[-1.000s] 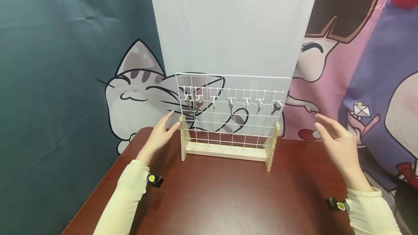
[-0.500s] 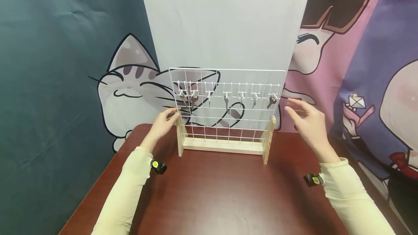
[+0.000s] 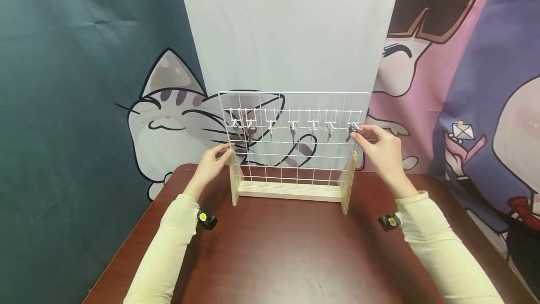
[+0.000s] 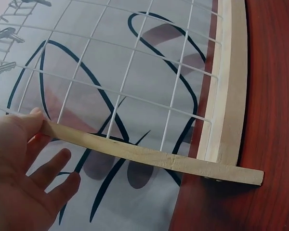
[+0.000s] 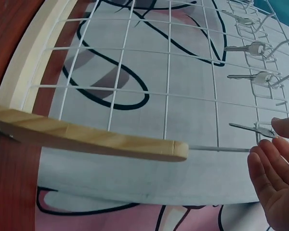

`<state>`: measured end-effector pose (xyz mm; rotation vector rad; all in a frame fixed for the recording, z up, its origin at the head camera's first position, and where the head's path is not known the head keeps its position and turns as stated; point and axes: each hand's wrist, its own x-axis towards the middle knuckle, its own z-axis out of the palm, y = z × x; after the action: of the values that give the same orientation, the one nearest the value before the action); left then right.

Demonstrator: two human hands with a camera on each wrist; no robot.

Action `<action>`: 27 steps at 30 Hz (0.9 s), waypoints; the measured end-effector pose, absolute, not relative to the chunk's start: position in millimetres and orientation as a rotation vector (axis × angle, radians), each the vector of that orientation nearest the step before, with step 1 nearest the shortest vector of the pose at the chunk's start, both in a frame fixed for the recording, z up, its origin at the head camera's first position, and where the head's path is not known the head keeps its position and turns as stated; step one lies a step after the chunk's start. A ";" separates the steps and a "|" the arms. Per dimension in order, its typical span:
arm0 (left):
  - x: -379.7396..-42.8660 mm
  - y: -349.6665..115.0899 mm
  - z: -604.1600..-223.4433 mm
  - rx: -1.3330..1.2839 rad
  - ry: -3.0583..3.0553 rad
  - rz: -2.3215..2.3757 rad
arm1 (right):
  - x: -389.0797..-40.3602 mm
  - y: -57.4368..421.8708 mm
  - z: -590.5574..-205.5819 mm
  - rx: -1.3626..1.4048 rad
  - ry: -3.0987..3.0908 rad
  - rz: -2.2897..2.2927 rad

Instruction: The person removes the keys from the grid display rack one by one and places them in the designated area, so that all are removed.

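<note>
A white wire grid rack (image 3: 291, 193) with a pale wooden base and side posts stands upright on the table. Several metal keys hang in a row from white hooks on it, among them a middle key (image 3: 293, 131). My left hand (image 3: 210, 165) holds the top end of the left wooden post (image 4: 149, 153) between thumb and index finger, the other fingers loosely bent beside it. My right hand (image 3: 383, 155) has thumb and fingertips at the rightmost key (image 5: 245, 128), pinching its head by the hook. Part of that key's head is hidden behind the fingertips.
The rack stands on a dark red-brown wooden table (image 3: 278, 252). Behind it hangs a white cloth panel (image 3: 291, 32) with a cartoon cat drawing (image 3: 168, 107) at its left. A teal curtain (image 3: 76, 130) is on the left, a pink and purple cartoon backdrop (image 3: 476, 83) on the right.
My right hand has moved left from beside the rack to the rightmost key and pinched it. The left hand has come in to the left post and taken hold of it.
</note>
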<state>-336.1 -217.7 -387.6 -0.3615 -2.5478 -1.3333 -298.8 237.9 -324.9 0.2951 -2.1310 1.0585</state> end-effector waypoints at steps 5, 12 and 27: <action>-337.7 -213.7 -391.9 -0.378 -2.517 -1.356 | -300.7 234.1 -321.2 0.248 -2.117 1.097; -338.0 -215.3 -393.8 -0.338 -2.525 -1.315 | -299.6 229.5 -320.0 0.215 -2.117 1.181; -336.8 -217.4 -390.6 -0.336 -2.578 -1.269 | -287.6 239.3 -317.1 0.264 -2.197 1.449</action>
<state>-336.8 -217.4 -390.6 -0.3360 -2.5781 -1.2692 -287.6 239.3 -317.1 0.2645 -2.1973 1.4486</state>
